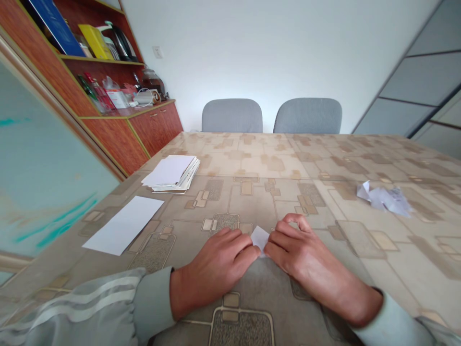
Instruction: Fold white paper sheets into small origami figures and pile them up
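Grey striped sleeves (72,307) lead to the left hand (212,274) and right hand (302,259), both pinching a small folded white paper (259,239) (a paper stack (173,173) and flat white sheet (122,225) lie apart, crumpled paper (383,199) rightward)

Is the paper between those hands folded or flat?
Folded, it seems: the small white paper shows angled edges between the left hand and right hand, and is much smaller than the flat white sheet nearby.

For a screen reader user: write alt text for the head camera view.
Left hand and right hand hold a small folded white paper on a patterned table; a paper stack, a loose white sheet and crumpled paper lie nearby.
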{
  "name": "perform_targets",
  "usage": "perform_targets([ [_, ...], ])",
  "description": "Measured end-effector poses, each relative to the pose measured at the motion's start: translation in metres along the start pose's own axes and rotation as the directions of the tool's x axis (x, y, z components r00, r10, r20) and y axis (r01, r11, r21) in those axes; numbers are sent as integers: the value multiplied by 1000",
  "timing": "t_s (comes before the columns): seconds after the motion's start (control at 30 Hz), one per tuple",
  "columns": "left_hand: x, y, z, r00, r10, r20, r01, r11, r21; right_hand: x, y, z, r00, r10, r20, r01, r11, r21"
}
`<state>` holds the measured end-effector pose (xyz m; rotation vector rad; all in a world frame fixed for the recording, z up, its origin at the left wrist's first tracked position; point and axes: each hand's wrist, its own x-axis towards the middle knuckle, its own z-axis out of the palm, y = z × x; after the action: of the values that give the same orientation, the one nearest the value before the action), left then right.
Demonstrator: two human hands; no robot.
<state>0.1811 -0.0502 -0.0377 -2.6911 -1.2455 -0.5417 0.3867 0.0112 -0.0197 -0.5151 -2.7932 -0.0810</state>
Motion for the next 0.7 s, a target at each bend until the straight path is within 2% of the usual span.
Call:
perform_targets([
  [0.17, 3, -2, 0, 999, -34, 5, 34, 998, 49, 1, 0, -5, 999, -8, -31, 8, 1000, -15],
  [0.27, 5, -3, -2, 1000, -11, -16, 13, 995, 94, 3, -2, -10, 997, -9, -76, 8, 1000, -15],
  [0.4, 5, -3, -2, 999, 23, -38, -19, 995, 101, 3, -3, -7, 998, 22, -56, -22, 1000, -7],
  [0.57, 5, -4, 2, 999, 24, 24, -27, 994, 104, 1, 0, 2, 999, 11, -38, -13, 999, -46],
  [0.7, 5, -3, -1, 994, -3, 108, -5, 997, 78, 0, 2, 4, 999, 35, 14, -35, 999, -2],
])
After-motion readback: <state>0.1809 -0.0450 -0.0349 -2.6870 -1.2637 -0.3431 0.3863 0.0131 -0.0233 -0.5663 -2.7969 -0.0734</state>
